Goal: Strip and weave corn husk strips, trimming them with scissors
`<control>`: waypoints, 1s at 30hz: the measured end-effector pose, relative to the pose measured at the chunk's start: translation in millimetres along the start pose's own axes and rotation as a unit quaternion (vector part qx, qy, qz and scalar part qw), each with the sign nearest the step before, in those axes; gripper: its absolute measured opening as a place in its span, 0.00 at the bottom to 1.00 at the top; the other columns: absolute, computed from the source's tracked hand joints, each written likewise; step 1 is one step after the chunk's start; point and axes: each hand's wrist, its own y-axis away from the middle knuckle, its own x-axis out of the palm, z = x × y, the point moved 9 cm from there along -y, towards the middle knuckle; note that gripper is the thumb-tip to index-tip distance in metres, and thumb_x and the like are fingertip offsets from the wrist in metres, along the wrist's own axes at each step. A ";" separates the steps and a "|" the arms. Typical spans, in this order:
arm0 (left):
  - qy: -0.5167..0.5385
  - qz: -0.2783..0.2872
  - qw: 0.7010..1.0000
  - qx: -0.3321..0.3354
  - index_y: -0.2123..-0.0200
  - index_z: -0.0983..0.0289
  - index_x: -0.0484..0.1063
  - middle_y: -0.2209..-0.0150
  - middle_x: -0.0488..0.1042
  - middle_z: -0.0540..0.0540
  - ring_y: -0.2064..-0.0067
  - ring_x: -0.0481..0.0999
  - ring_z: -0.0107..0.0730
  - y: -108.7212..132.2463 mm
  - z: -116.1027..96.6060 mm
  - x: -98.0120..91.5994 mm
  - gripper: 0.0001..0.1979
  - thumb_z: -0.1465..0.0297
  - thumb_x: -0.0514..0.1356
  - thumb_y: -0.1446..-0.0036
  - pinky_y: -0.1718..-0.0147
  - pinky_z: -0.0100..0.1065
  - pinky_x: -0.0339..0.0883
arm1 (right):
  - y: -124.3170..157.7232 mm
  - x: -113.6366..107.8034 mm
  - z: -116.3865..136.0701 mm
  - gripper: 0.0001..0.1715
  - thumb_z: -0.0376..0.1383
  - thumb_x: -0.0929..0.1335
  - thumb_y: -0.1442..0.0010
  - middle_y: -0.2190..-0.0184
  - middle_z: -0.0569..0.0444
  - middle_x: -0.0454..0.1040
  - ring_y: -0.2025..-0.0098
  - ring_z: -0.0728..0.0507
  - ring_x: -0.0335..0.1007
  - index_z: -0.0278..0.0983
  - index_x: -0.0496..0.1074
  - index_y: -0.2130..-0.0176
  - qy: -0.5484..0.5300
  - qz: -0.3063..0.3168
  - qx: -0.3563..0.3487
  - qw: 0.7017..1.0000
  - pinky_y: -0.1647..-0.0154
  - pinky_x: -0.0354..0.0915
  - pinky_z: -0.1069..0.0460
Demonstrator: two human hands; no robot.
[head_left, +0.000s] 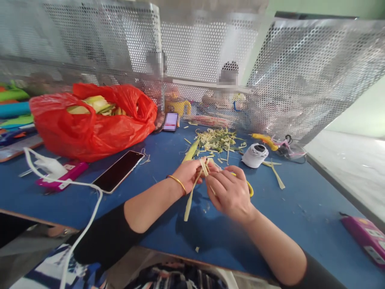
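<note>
My left hand [192,172], with a gold-coloured bangle at the wrist, pinches pale husk strips [189,206] above the blue table. One strip hangs down below the fingers and another folds over their tips. Close on the right, the fingers of my right hand [230,192] are bent around the same strips, and its fingertips are partly hidden. A yellow looped handle [250,188], perhaps of scissors, shows behind my right hand. Just beyond my left hand lies a green husk piece [191,151], near a heap of husk scraps [218,138].
A red plastic bag [120,132] of husks stands at left, near a phone [118,171], a white cable [93,216] and a magenta power strip [64,178]. A white thread spool [251,157] stands right of the scraps. Perforated metal panels [204,52] line the back.
</note>
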 end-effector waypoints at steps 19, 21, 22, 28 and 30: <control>0.013 0.046 0.999 0.026 0.69 0.64 0.78 0.68 0.80 0.57 0.70 0.78 0.26 -3.0 4.3 6.4 0.12 0.67 0.59 0.34 0.67 0.26 0.72 | 3.6 23.7 17.2 0.17 0.27 0.61 0.30 0.67 0.50 0.77 0.62 0.43 0.69 0.37 0.76 0.64 -0.048 0.061 -0.073 0.994 0.49 0.65 0.44; -0.010 0.068 0.997 0.044 0.68 0.64 0.79 0.68 0.80 0.57 0.70 0.77 0.26 -3.0 4.9 9.3 0.11 0.66 0.61 0.36 0.70 0.25 0.71 | 4.6 23.6 13.9 0.18 0.28 0.61 0.30 0.69 0.52 0.76 0.64 0.44 0.69 0.39 0.76 0.65 -0.042 0.060 -0.062 0.995 0.47 0.65 0.44; -0.016 0.074 0.996 0.055 0.68 0.64 0.79 0.68 0.80 0.57 0.70 0.77 0.26 -2.8 3.9 10.0 0.10 0.66 0.61 0.36 0.71 0.24 0.70 | 5.1 22.0 10.9 0.18 0.27 0.61 0.30 0.69 0.53 0.76 0.65 0.44 0.69 0.40 0.76 0.64 -0.041 0.054 -0.050 0.996 0.46 0.65 0.44; -0.030 0.080 0.993 0.080 0.68 0.64 0.79 0.69 0.80 0.57 0.71 0.78 0.27 1.2 -2.7 12.6 0.09 0.64 0.65 0.41 0.71 0.26 0.72 | 22.9 5.2 -61.2 0.10 0.35 0.65 0.34 0.70 0.53 0.77 0.66 0.43 0.73 0.41 0.73 0.68 -0.174 -0.090 0.289 0.937 0.61 0.67 0.47; -0.038 0.086 0.992 0.082 0.69 0.65 0.78 0.70 0.80 0.59 0.68 0.81 0.31 3.5 -3.9 15.0 0.11 0.63 0.66 0.42 0.70 0.27 0.73 | 41.1 20.4 -87.6 0.13 0.42 0.68 0.38 0.76 0.54 0.75 0.71 0.44 0.71 0.40 0.70 0.73 -0.271 -0.092 0.441 0.851 0.68 0.65 0.48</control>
